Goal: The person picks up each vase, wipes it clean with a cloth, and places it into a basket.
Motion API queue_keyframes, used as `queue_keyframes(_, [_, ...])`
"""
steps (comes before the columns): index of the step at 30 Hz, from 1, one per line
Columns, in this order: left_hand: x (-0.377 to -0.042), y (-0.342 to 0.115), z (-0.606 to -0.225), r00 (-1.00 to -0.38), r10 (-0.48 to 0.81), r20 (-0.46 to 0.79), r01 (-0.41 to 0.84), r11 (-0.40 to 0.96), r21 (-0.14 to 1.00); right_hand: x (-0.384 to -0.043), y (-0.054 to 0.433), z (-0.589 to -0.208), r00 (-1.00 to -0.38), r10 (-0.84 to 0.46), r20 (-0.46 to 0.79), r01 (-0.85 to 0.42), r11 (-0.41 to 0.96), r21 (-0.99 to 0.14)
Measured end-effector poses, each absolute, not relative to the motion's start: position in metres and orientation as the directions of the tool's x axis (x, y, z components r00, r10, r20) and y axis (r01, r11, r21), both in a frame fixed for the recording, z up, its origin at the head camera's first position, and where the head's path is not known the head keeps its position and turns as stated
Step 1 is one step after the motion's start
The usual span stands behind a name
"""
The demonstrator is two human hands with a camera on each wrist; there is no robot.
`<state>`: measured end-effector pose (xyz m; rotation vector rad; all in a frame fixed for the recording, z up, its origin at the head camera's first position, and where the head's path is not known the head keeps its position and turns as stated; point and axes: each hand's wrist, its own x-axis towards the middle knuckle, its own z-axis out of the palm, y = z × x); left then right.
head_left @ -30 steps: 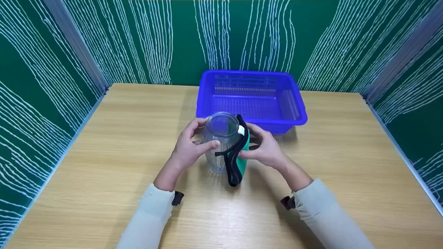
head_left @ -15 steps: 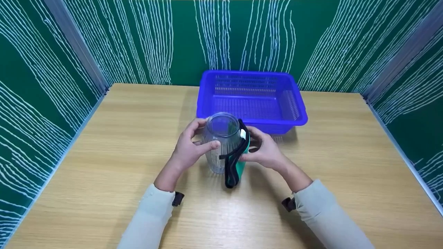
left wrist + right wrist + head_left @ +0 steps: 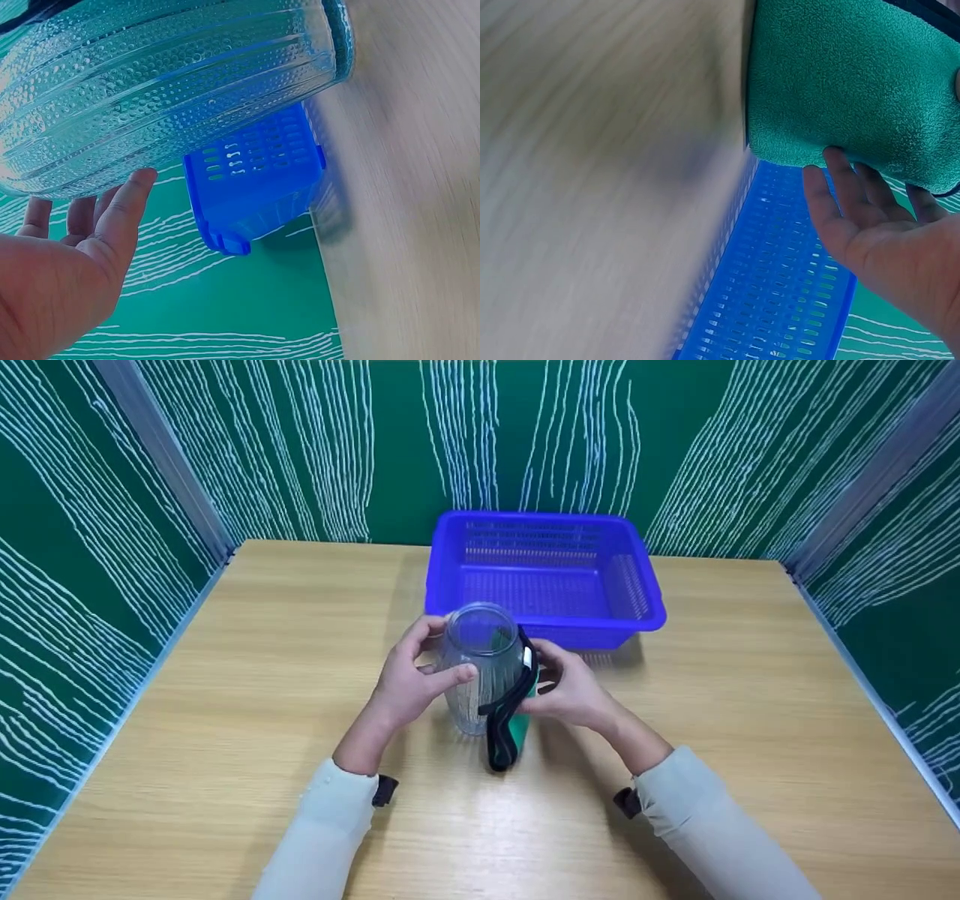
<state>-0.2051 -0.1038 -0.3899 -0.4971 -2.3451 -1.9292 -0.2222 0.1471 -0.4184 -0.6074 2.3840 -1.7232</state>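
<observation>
A clear jar [image 3: 463, 710] without a lid stands upright on the table, its ribbed, dimpled wall filling the top of the left wrist view. My left hand [image 3: 401, 686] grips the jar from the left, thumb on the near side and fingers behind. Against the jar's right side lies a folded green cleaning cloth [image 3: 519, 729] with black edging and a white label. My right hand [image 3: 574, 690] holds this cloth between thumb and fingers. The right wrist view shows the cloth's fuzzy green face [image 3: 847, 82] with fingertips at its edge.
Just behind the jar stands a blue slotted plastic basket [image 3: 600, 624], with nothing seen inside. The wooden table [image 3: 262, 660] runs back to green walls [image 3: 405, 450] with white wavy lines on three sides.
My right hand has moved slightly down, and the cloth with it, sliding lower along the jar's right side. The left hand and the jar have stayed in place.
</observation>
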Motion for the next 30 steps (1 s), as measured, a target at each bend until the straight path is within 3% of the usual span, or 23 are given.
queue_keyframes(12, [-0.206,-0.103,-0.39,-0.943,0.206,0.261,0.293,0.143,0.946,-0.221,0.145,-0.427,-0.904,-0.412,0.113,-0.228,0.243,-0.943])
queue_keyframes(30, [-0.204,-0.103,-0.39,-0.943,0.202,0.264,0.301,0.18,0.936,-0.224,0.143,-0.442,-0.895,-0.434,0.1,-0.274,0.36,-0.892])
